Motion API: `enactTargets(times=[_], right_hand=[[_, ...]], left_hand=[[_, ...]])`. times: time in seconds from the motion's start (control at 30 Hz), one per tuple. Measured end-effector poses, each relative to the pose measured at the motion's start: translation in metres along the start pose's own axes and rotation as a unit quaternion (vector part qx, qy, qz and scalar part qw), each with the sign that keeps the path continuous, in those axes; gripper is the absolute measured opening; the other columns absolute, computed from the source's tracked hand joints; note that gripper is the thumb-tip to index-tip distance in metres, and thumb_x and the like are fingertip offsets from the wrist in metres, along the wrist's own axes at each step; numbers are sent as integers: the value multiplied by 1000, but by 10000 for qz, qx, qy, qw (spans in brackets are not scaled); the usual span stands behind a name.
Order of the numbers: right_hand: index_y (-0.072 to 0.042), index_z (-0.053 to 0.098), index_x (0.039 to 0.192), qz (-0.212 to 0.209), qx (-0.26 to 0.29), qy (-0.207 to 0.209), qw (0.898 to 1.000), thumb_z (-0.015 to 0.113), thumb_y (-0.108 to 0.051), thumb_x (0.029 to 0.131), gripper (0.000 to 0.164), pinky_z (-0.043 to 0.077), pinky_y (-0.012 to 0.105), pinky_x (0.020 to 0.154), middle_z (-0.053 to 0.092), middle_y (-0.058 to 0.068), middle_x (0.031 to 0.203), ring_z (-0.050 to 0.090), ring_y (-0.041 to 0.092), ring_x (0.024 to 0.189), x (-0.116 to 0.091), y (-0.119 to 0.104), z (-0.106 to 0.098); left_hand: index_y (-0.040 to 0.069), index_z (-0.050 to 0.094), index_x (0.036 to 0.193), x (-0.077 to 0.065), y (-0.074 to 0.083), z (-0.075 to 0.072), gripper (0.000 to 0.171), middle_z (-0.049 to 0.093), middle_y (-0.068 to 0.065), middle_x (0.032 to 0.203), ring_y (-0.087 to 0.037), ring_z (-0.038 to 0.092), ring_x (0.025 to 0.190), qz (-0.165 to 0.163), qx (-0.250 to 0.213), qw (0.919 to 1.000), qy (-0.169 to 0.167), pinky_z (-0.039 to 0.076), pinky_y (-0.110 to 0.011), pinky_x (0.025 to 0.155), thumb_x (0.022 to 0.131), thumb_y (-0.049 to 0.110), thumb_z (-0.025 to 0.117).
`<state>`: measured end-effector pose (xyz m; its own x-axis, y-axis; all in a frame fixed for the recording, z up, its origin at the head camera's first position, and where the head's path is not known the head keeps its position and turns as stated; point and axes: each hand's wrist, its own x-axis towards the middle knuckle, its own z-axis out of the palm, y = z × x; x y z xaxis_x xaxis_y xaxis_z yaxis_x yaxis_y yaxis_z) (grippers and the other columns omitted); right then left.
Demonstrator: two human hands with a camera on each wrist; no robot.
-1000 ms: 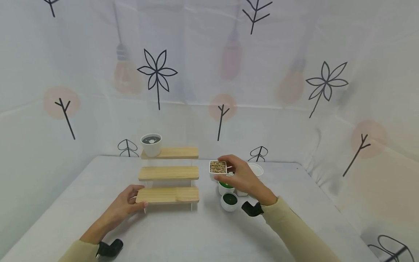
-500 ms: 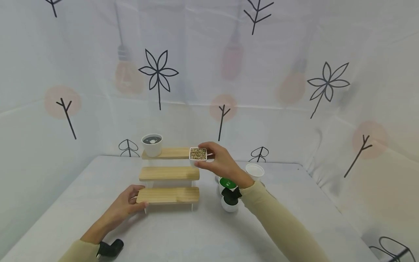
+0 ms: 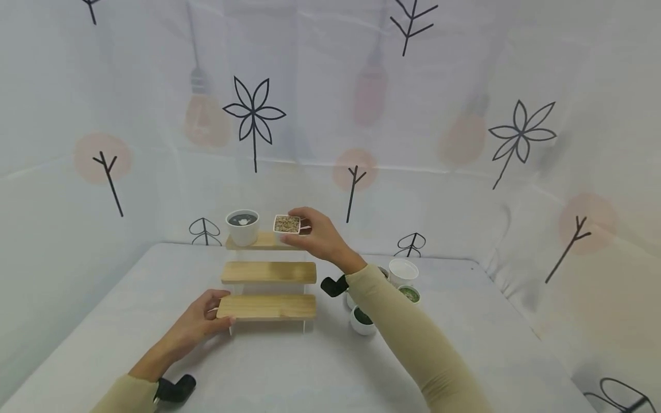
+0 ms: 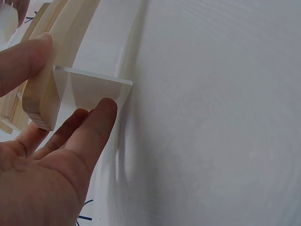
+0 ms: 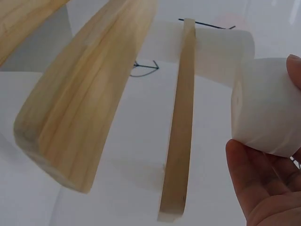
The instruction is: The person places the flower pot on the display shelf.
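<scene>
A three-tier plant stand with wooden planks and clear-white legs is in the head view; its bottom plank (image 3: 268,307) is gripped at the left end by my left hand (image 3: 193,324). In the left wrist view the thumb lies on that plank's top, and the fingers are beside a white leg (image 4: 89,89). My right hand (image 3: 325,238) pinches a small square white pot (image 3: 287,225) filled with beige granules. The right wrist view shows a gap between the pot's base (image 5: 237,99) and the top plank (image 5: 179,122). A round white pot (image 3: 244,229) with dark filling stands at that plank's left end.
Right of the stand several white pots are grouped, partly hidden by the right sleeve (image 3: 408,338): one with dark green filling (image 3: 363,327), one with green filling (image 3: 409,294), and a plain white one (image 3: 403,271). A printed white curtain (image 3: 310,132) hangs behind the white table.
My right hand has carried the square pot left and up, from over the grouped pots to over the top plank's right part. My left hand has stayed on the bottom plank.
</scene>
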<state>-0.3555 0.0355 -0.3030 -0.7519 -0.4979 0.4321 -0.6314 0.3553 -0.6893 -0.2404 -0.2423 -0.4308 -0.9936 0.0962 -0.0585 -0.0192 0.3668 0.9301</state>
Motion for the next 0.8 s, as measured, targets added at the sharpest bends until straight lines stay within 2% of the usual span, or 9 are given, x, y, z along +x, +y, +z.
enactTargets(times=[0.37,0.57,0.8], right_hand=[[-10,54,131,273,20,-87,9996,76,-36,80,61,53,26,80,60,3,115,60,16,102,30,13,15],[-10,55,129,450,31,-149,9989,76,-35,80,59,52,26,79,60,2,112,60,17,100,35,18,21],[-8,54,131,484,84,-288,9984,76,-35,81,61,54,26,79,58,5,118,60,18,101,36,19,26]], left_hand=[[0,33,137,0,1,1,74,36,-30,143,-41,47,125,-17,52,10000,-24,49,-44,94,81,22,77],[2,34,137,0,2,1,75,37,-29,143,-41,48,124,-117,75,9999,16,50,-43,94,80,25,77],[2,34,137,-1,3,0,74,37,-28,143,-41,47,125,-66,20,10000,-23,49,-43,95,81,24,77]])
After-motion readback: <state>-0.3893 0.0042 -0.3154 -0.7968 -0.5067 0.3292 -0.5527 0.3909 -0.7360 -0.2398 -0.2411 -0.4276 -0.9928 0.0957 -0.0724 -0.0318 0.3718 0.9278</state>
